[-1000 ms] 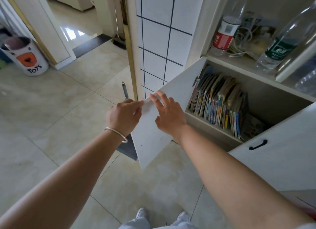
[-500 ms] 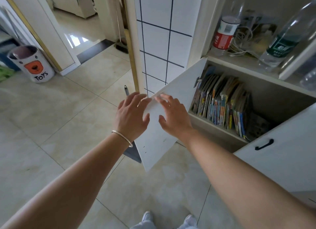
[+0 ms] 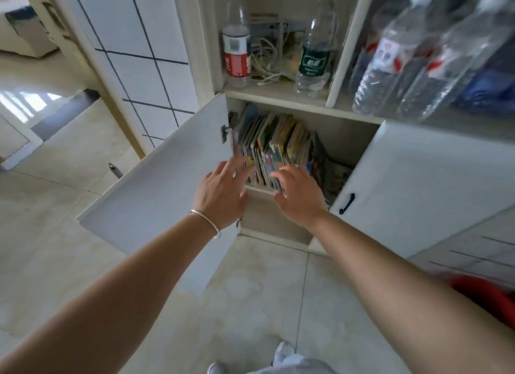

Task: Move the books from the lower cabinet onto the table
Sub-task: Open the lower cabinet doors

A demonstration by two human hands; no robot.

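White laminate covers the lower cabinet (image 3: pixel 278 228), whose left door (image 3: pixel 167 184) stands swung wide toward the tiled floor (image 3: pixel 250 304) while the right door (image 3: pixel 418 184), with its black handle (image 3: pixel 347 203), is also ajar. Seen from the head camera, the books (image 3: pixel 276 147) stand packed upright on the shelf inside the lower compartment, leaning a little to the right, with a few more slumped at the right end of the row.

Both hands are stretched out in front of the compartment opening. The left hand (image 3: pixel 223 191), with a silver bangle (image 3: pixel 206 223) on its wrist, has its fingers spread and nearly straight, the tips over the lower spines at the left of the row; motion blur hides whether they touch. The right hand (image 3: pixel 299 195) is likewise spread with fingers loosely extended, its tips at the spines nearer the middle, holding nothing.

On the shelf above stand a red-labelled bottle (image 3: pixel 236 52) and a green-labelled bottle (image 3: pixel 315 55) with a tangle of white cable (image 3: pixel 264 66) between them. Blurred clear bottles (image 3: pixel 418 55) fill the upper right.
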